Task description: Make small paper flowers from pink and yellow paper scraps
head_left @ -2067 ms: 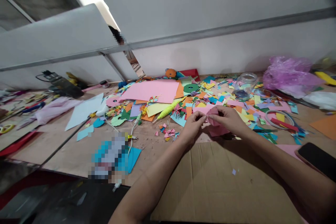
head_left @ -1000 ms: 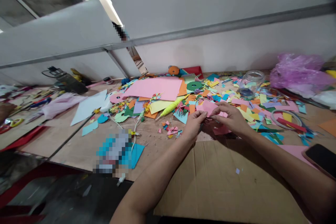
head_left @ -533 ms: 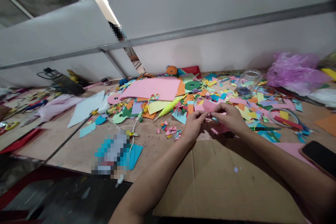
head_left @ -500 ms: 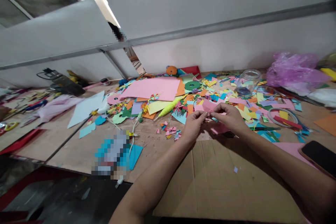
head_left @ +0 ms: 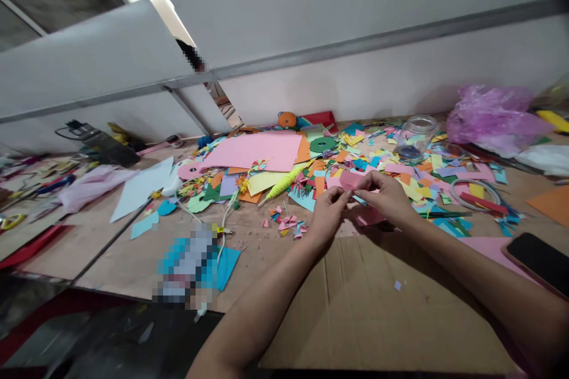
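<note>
My left hand (head_left: 329, 208) and my right hand (head_left: 386, 196) meet above the far edge of a brown cardboard sheet (head_left: 382, 314). Both are closed, with thumbs and fingertips pinching a small piece of pink paper (head_left: 349, 180) between them. Part of the paper is hidden behind my fingers. Under and behind the hands lies more pink paper (head_left: 370, 217). Small folded paper bits (head_left: 288, 222) are heaped to the left of my left hand. A yellow-green spindle of rolled material (head_left: 284, 182) lies beyond them.
Colourful paper scraps cover the back of the table, around a large pink sheet (head_left: 255, 150). A glass jar (head_left: 416, 137) and a purple plastic bag (head_left: 493, 115) stand at back right. A phone (head_left: 540, 260) lies at right. A dark bottle (head_left: 104, 143) leans at left.
The fingers have shifted slightly around the pink paper, which stays pinched between both hands. The whole view has moved a little, so the table things appear slightly further left.
</note>
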Demonstrator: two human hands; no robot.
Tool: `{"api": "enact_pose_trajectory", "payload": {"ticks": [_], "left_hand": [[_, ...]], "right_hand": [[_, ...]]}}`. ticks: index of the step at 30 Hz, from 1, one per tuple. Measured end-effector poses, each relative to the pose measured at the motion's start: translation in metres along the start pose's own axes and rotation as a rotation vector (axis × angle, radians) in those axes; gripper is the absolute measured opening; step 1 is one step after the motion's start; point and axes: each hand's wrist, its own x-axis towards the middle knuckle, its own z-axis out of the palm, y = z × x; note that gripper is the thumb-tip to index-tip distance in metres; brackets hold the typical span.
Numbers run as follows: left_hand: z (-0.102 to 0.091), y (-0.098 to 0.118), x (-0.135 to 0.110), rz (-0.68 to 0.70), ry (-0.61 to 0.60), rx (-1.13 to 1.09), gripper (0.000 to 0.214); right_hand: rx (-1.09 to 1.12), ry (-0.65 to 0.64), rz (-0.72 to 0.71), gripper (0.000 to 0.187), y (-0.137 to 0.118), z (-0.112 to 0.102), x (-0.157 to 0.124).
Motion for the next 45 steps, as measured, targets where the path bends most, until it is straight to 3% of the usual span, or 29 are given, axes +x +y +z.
{"api": "enact_pose_trajectory", "payload": {"ticks": [2,7,11,16,24,38,45], "left_hand": [[-0.0005,-0.0015,0.0008,0.018,0.003,0.036,0.037],[-0.0036,-0.0015,0.0016,0.092,0.004,0.163,0.034],[-0.0056,-0.0002,0.0,0.13,-0.053,0.249,0.031],[-0.0044,-0.0004,-0.0001,0.008,-0.102,0.047,0.041],[-0.0046,0.0013,0.0006,-0.124,-0.161,-0.242,0.05],[-0.0043,0.0021,0.0009,-0.1,-0.156,-0.153,0.048],[-0.0037,0.0055,0.0006,-0.058,-0.017,-0.166,0.038]], "right_hand": [[0.04,0.004,-0.016,0.02,0.0,0.0007,-0.0003],[0.173,-0.033,0.056,0.059,-0.0044,-0.0023,0.0015],[0.193,-0.132,0.121,0.033,-0.0047,-0.0071,0.0034],[0.314,-0.131,0.237,0.045,-0.0057,-0.0069,0.0023],[0.417,-0.113,0.273,0.046,0.0006,-0.005,0.0035],[0.227,-0.077,0.183,0.044,-0.0032,-0.0052,0.0023],[0.239,0.028,-0.026,0.047,-0.0061,-0.0071,0.0014]]}}
